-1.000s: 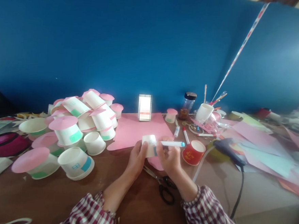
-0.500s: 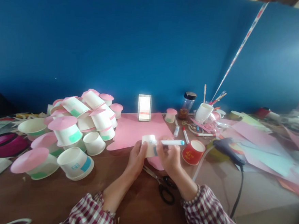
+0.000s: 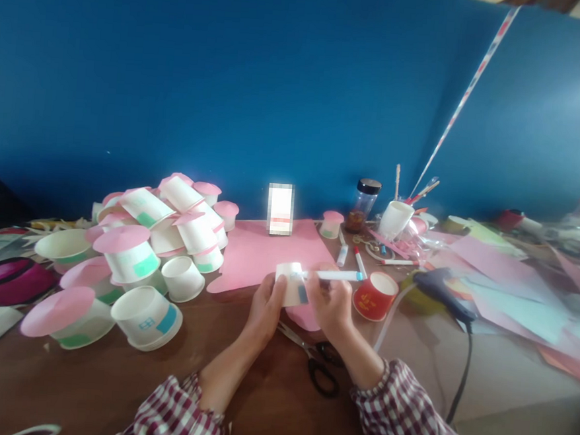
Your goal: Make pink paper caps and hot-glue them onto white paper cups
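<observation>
My left hand (image 3: 265,306) is wrapped round a small white paper cup (image 3: 289,282) held bottom up above the brown table (image 3: 109,384). My right hand (image 3: 332,308) pinches a white marker with a blue end (image 3: 336,274), its tip against the cup's side where a blue patch shows. Black-handled scissors (image 3: 317,365) lie on the table just below both hands. A red paper cup (image 3: 374,294) stands close to the right of my right hand.
A heap of white cups with pink paper lids (image 3: 143,247) fills the left. A pink sheet (image 3: 262,252) lies behind the hands. A glue gun (image 3: 443,293) with its cord, loose markers (image 3: 351,255), a jar (image 3: 365,206) and coloured papers (image 3: 513,286) crowd the right.
The marker has slid slightly to the left along the cup's side. The cup and my left hand have stayed in place.
</observation>
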`<state>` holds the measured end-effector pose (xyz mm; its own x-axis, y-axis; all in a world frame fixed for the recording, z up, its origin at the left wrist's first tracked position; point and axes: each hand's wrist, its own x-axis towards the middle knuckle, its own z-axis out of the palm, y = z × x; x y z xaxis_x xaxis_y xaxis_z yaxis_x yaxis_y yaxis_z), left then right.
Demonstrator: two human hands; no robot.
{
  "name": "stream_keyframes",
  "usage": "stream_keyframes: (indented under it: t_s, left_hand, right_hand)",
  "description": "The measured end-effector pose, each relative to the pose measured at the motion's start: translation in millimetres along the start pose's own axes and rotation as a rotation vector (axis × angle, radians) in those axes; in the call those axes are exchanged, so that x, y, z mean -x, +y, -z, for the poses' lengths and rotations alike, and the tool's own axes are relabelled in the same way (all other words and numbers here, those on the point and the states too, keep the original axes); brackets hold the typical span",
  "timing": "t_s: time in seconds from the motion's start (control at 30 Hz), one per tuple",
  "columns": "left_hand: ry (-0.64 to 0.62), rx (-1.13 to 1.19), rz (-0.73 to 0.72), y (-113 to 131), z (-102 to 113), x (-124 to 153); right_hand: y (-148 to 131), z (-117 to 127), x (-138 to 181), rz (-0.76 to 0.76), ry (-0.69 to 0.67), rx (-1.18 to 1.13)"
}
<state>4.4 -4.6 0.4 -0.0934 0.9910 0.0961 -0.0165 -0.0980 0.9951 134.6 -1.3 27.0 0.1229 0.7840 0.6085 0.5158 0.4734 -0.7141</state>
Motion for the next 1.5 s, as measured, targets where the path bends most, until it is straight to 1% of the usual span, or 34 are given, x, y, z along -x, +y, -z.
stream_keyframes:
  t_s: [0.17,0.3,0.5,0.77,1.0,1.17,1.5]
  left_hand:
    - [-0.006,-0.007,-0.005,3.7,0.3,0.7]
    - [-0.006,-0.016,0.001,5.8,0.4,1.4]
    - [0.011,-0.02,-0.004,4.3,0.1,0.6]
    - [0.015,-0.001,0.002,2.0,0.2,-0.1]
    - [0.027,0.061,0.014,-6.4,-0.1,-2.2]
    - [0.029,0.013,-0.012,-2.4,0.1,-0.7]
    - [0.035,0.005,-0.007,-1.1,-0.7,-0.4]
  right_hand:
    - [-2.8,-0.1,-0.3,0.034,-0.018,0.026]
    - [-3.2,-0.1,-0.7,0.032,-0.02,0.037]
    - [-2.4,0.1,0.0,0.032,-0.038,0.035]
    - [-7.0,2.5,-1.4,0.082,-0.04,0.041]
    - [-8.6,1.6,1.7,0.088,-0.034,0.043]
    - [-5.6,-0.8,3.0,0.068,-0.061,0.039]
    - [-5.1,0.2,0.9,0.06,-0.036,0.036]
